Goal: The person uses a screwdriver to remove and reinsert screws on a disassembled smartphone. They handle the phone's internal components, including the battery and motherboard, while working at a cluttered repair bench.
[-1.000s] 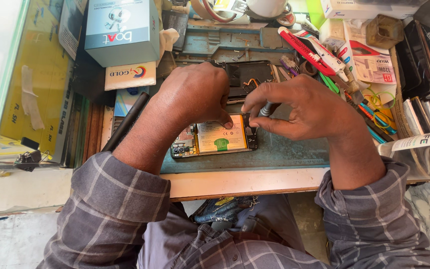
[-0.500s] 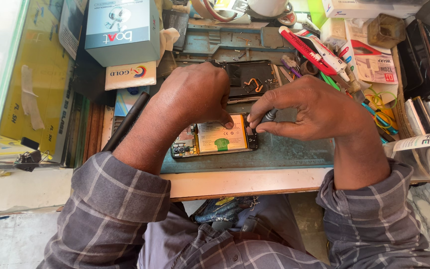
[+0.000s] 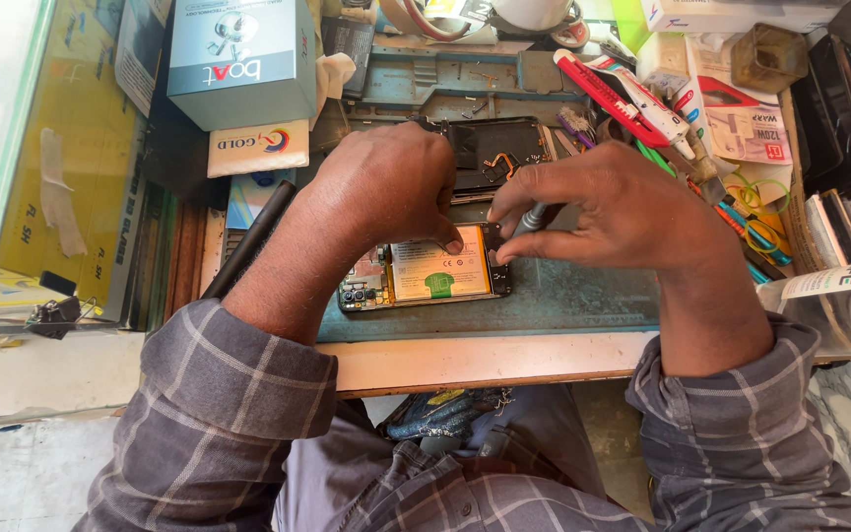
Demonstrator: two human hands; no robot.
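Pressing down with curled fingers, the left hand [image 3: 391,187] pins the opened phone [image 3: 424,276] to the blue-green work mat [image 3: 573,300]; its thumb rests on the yellow battery [image 3: 435,273]. The right hand [image 3: 613,212] is closed on a slim grey tool [image 3: 529,219], tip at the phone's end just below its fingers. A detached black rear cover [image 3: 494,153] lies just beyond both hands. Judged progress: cover off, internals exposed; board and battery remain seated. Red-handled tools [image 3: 622,94] sit beyond the right hand.
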